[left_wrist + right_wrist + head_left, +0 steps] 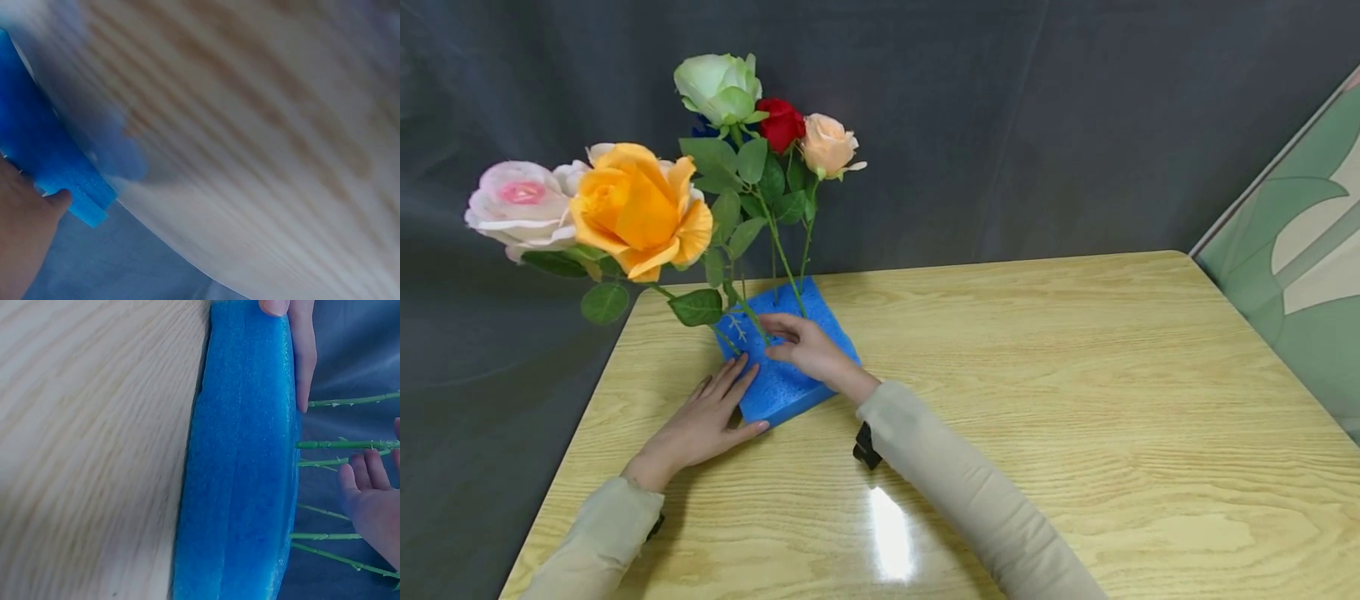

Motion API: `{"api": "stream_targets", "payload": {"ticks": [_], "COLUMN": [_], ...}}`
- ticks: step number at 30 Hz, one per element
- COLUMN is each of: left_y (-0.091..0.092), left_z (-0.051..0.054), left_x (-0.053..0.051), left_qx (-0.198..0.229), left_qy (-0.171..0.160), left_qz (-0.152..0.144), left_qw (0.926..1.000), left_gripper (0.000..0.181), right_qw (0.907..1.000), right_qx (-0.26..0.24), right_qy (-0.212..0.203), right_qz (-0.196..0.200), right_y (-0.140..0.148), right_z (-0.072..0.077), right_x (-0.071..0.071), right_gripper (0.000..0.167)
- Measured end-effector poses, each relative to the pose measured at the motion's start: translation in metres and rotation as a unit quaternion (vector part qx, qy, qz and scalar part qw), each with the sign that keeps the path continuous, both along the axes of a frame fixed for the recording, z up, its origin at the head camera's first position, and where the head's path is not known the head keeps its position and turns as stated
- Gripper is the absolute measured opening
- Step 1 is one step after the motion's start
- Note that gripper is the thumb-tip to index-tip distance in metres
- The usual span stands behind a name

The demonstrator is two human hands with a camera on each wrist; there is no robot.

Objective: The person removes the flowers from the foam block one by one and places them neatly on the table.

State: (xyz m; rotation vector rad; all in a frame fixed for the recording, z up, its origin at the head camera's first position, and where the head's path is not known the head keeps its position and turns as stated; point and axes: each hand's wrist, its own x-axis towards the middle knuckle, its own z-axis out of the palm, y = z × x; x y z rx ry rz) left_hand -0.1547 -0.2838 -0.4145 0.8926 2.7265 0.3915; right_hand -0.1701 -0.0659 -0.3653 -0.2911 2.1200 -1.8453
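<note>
A blue foam block lies on the table, with several artificial roses standing in it by their green stems. My left hand rests against the block's left side, fingers spread on its edge and thumb at the front corner. In the left wrist view its thumb touches the foam. Just above the block, my right hand has its loosely bent fingers around a green stem; a gap shows between thumb and forefinger. The orange rose leans left beside a pink-white rose.
A pale green rose, a red rose and a peach rose rise at the back, with a dark blue flower mostly hidden. Behind the wooden table hangs a dark curtain. A patterned panel stands at right.
</note>
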Motion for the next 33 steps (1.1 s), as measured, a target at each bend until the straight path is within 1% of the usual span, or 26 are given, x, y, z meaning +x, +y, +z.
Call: {"api": "stream_targets", "payload": {"ticks": [7, 13, 15, 18, 22, 26, 30, 33], "left_y": [0.0, 0.0, 0.0, 0.0, 0.002, 0.004, 0.007, 0.009], "left_z": [-0.002, -0.003, -0.003, -0.002, 0.0, 0.002, 0.003, 0.003], "left_x": [-0.003, -0.001, -0.001, -0.002, -0.002, 0.0, 0.002, 0.003], "left_qx": [-0.002, -0.001, 0.002, 0.008, 0.014, 0.017, 0.02, 0.02], "left_qy": [-0.003, -0.004, -0.002, 0.003, 0.006, 0.007, 0.011, 0.02], "left_qz": [0.0, -0.002, -0.005, -0.007, -0.005, -0.003, -0.001, 0.005], "left_qw": [1.0, 1.0, 1.0, 0.9999, 0.9999, 0.9998, 0.9997, 0.9996], "left_gripper": [0.088, 0.089, 0.089, 0.088, 0.088, 0.089, 0.088, 0.088], "right_qw": [0.9997, 0.9999, 0.9998, 0.9992, 0.9974, 0.9954, 0.9929, 0.9906], "right_qx": [0.021, 0.003, -0.002, 0.002, 0.004, 0.0, -0.017, -0.04], "right_qy": [0.008, -0.007, -0.007, 0.008, 0.029, 0.039, 0.047, 0.042], "right_qz": [-0.006, -0.009, -0.02, -0.04, -0.066, -0.088, -0.108, -0.124], "right_y": [-0.004, -0.003, -0.003, -0.001, 0.004, 0.007, 0.009, 0.01], "right_z": [0.001, 0.0, 0.0, -0.002, -0.003, -0.005, -0.008, -0.009], "right_x": [0.0, 0.0, -0.001, -0.003, -0.006, -0.007, -0.006, -0.006], "right_gripper": [0.047, 0.035, 0.031, 0.027, 0.026, 0.027, 0.021, 0.019]}}
